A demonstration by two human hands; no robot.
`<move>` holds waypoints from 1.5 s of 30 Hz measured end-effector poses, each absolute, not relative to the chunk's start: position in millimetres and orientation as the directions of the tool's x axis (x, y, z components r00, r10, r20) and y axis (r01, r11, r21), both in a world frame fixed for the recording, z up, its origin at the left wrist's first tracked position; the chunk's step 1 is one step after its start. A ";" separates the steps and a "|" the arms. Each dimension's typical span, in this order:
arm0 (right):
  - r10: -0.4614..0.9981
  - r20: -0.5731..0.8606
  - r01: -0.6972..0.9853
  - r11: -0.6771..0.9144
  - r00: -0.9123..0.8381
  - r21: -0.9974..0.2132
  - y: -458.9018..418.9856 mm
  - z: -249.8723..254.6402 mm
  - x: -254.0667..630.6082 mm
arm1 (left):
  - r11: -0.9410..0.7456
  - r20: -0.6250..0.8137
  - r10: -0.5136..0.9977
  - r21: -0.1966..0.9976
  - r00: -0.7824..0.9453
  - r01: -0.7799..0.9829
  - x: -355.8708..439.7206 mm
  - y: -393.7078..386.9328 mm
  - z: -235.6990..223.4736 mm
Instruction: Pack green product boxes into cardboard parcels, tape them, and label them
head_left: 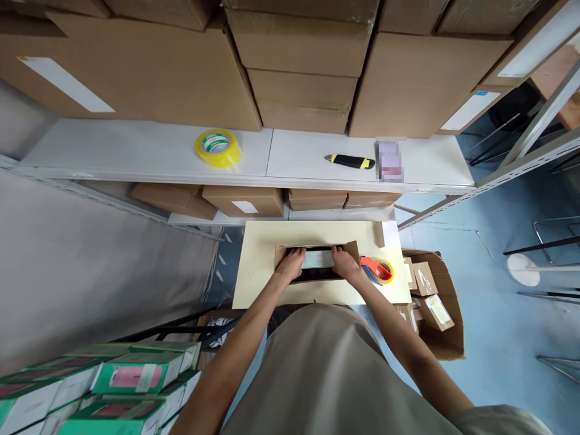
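An open cardboard box (281, 256) sits on the cream work table. Inside its opening is a pale green-white box (318, 259), gripped at both ends. My left hand (292, 264) is closed on the left end of this pale box, fingers reaching over the cardboard rim. At the other end my right hand (344, 263) is closed on it too. Just right of that hand lies a red and blue tape dispenser (377, 269) with a yellow roll. The lower part of the pale box is hidden inside the carton.
Behind the table (258, 235), a shelf (149, 148) holds large cartons, a yellow tape roll (218, 148) and a utility knife (351, 161). A small white box (388, 234) stands at the table's back right. A big carton (446, 341) with parcels is right; green boxes (131, 377) are stacked lower left.
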State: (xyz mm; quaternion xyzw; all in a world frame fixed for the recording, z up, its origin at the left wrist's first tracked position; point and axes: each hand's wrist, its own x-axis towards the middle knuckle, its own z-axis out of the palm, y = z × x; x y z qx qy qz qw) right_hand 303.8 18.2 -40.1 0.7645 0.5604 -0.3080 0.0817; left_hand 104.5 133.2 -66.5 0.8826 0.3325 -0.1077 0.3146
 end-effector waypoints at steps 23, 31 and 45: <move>0.789 -0.294 0.689 -0.615 0.540 -0.383 -64.5 -15.9 329.1 | -0.177 -0.290 0.910 0.377 0.297 0.909 29.0 83.7 -8.9; 0.865 -0.089 0.721 -0.464 0.494 -0.515 -67.2 43.4 296.2 | -0.104 -0.143 0.967 0.530 0.210 0.842 -14.4 47.2 39.0; 0.993 0.003 0.690 0.086 -0.122 -0.719 -46.6 143.1 37.5 | 0.210 0.146 0.855 0.780 -0.498 0.590 -290.4 -185.0 170.7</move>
